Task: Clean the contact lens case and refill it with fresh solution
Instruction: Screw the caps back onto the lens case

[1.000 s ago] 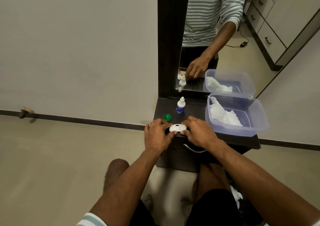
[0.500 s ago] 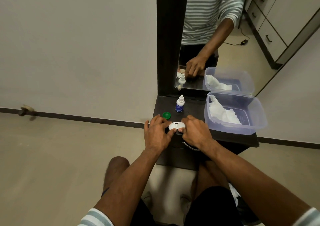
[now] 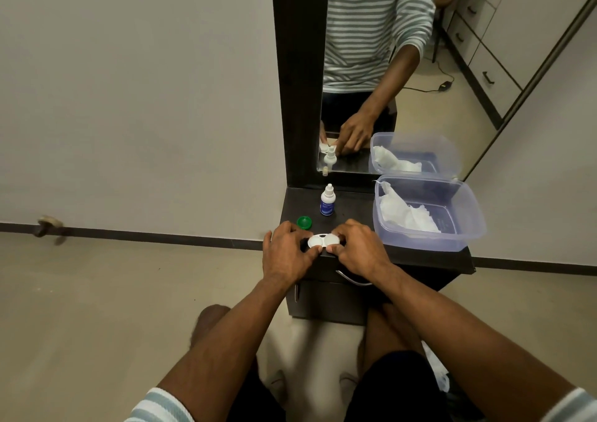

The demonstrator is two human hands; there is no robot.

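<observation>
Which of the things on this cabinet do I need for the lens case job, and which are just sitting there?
For the job:
- lens case, held by left hand and right hand
- green cap, off and beside the case
- solution bottle, upright behind it
- tissue in the tub, probably for wiping

Lying about:
- mirror
- drawer handle

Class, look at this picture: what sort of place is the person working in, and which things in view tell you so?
Probably a bedroom or dressing corner at home: a tall mirror above a small dark dressing unit, with drawers reflected in it.
</observation>
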